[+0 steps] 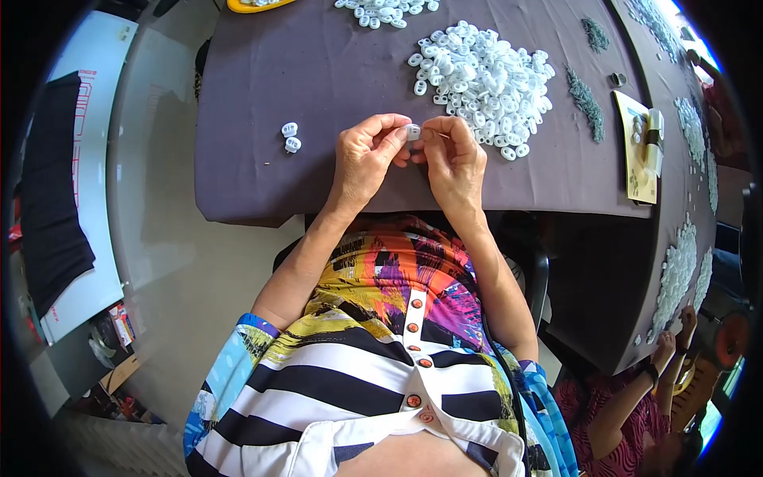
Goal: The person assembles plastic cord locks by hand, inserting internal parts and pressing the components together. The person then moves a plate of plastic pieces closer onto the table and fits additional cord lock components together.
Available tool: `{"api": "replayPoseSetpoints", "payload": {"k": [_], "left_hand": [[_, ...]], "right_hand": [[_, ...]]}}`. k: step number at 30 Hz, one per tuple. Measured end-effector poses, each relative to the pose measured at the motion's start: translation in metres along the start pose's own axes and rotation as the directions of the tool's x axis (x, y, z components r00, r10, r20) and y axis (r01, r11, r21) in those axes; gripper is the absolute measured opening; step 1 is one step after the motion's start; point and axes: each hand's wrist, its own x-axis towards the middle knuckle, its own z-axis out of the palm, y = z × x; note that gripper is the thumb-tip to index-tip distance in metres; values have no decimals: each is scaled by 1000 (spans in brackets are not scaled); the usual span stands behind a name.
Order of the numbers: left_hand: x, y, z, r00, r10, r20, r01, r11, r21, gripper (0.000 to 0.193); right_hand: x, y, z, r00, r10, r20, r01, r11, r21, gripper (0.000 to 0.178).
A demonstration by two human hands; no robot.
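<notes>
Just over the table's near part, my left hand [368, 151] pinches a small white oval plastic piece with two holes [412, 132] between thumb and fingertips. Close beside it on the right, the fingers of my right hand [455, 155] are pinched together near the piece's edge. Whatever they hold is too small to make out. Beyond my right hand lies a large heap of similar white pieces [489, 79]. Left of my hands, a couple of white pieces [292, 145] lie apart on the dark cloth.
The grey-brown cloth covers the table [262, 95]. Another heap of white pieces [385, 11] lies at the far edge, by a yellow tray [258, 5]. Small dark grey-green piles [586, 103] and a yellowish card [636, 151] lie right. At lower right, a co-worker's hands [671, 342] reach over more pieces.
</notes>
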Motion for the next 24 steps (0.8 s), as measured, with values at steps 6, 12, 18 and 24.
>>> {"api": "replayPoseSetpoints", "payload": {"k": [6, 12, 18, 24], "left_hand": [[-1, 2, 1, 1000, -5, -26, 6, 1000, 26, 14], [-2, 5, 4, 998, 42, -43, -36, 992, 124, 13], [-3, 3, 6, 989, 147, -27, -139, 968, 208, 11], [-3, 1, 5, 983, 185, -8, -176, 949, 263, 10]], "right_hand": [[-2, 3, -7, 918, -396, 30, 364, 810, -459, 6], [-3, -1, -5, 907, -421, 24, 382, 797, -468, 6], [-4, -4, -5, 897, -438, 59, 410, 775, -481, 9], [-3, -4, -4, 879, -467, 94, 440, 722, -534, 12]]}}
